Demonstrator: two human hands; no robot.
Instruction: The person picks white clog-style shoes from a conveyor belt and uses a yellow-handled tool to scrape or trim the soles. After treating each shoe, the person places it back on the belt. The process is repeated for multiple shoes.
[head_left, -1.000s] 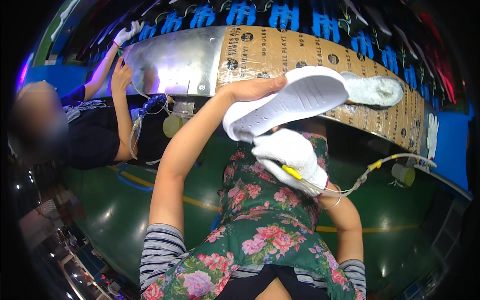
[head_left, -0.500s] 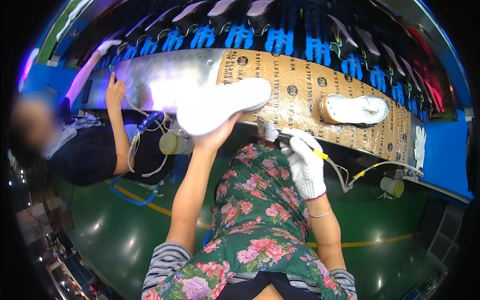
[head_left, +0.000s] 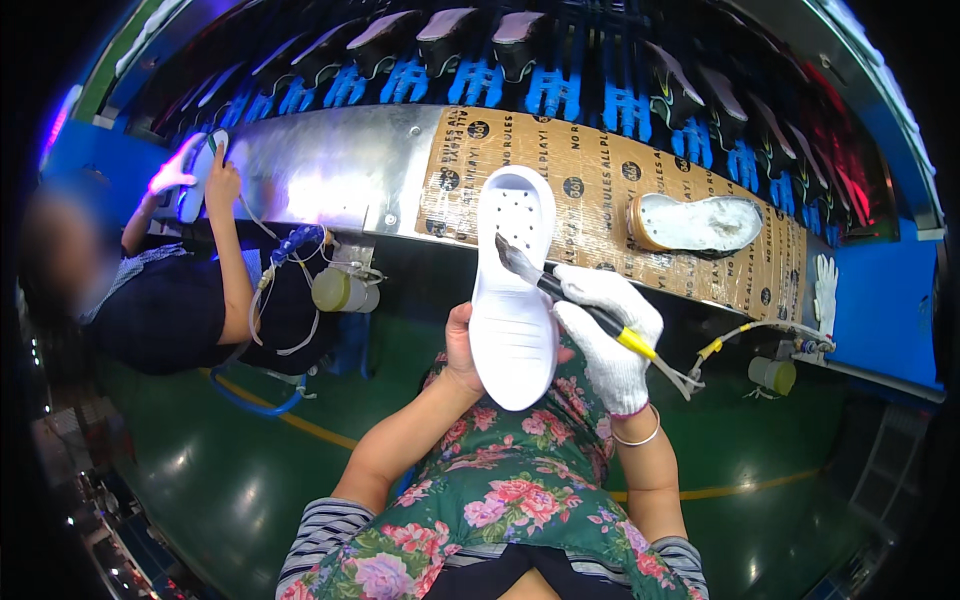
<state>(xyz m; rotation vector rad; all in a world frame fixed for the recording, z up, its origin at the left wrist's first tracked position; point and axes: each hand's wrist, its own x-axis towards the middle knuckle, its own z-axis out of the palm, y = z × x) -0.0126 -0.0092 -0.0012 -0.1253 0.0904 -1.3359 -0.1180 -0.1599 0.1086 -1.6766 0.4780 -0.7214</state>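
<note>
A white shoe sole (head_left: pixel 514 340) is held upright in front of me, its hollow inner side with small holes and ridges facing up. My bare left hand (head_left: pixel 463 350) is closed round its left edge near the lower half. In a white knit glove, my right hand (head_left: pixel 612 330) grips a dark-handled brush (head_left: pixel 535 276) with yellow tape and a hose at its rear end. The bristles touch or hover just over the inner face of the sole; I cannot tell which. To the right, a white-coated sole with a tan end (head_left: pixel 695 222) lies on the cardboard.
Printed brown cardboard (head_left: pixel 590 160) covers part of the metal bench (head_left: pixel 330 180). Behind it, blue racks (head_left: pixel 553 92) carry several shoe parts. A co-worker (head_left: pixel 170 300) handles a sole at left. A spare glove (head_left: pixel 825 292) and a capped pot (head_left: pixel 771 375) are at right.
My left hand has brought the sole right and nearer, turning it lengthwise with its inner side up. The brush has moved left and up over it. The co-worker now holds a sole.
</note>
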